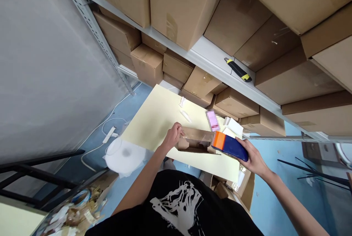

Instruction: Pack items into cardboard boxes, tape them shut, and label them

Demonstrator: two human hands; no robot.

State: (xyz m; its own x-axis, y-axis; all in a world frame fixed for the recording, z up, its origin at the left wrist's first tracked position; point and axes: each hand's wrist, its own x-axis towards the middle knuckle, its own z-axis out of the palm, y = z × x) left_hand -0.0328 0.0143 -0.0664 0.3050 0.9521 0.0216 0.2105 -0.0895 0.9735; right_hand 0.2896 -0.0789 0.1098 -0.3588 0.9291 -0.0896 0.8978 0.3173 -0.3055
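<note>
A small brown cardboard box (196,148) lies on the pale yellow tabletop (148,118) in front of me, its dark inside partly showing. At its left end, my left hand (173,135) is closed, fingers curled in a pinch. A shiny clear strip of packing tape (196,136) runs from those fingers across the box to the dispenser. My right hand (251,158) grips the dark blue end of a tape dispenser (233,147), whose orange toothed end meets the box's right end. Beyond the box lie a blurred pink item (212,120) and white papers (233,125).
Metal shelving (209,54) packed with cardboard boxes (181,5) overhangs the table's far side. A black and yellow utility knife (238,69) rests on a shelf. White scraps (186,115) lie on the table. A white roll (125,155) and a cable (90,155) are left; open cartons (244,184) stand below right.
</note>
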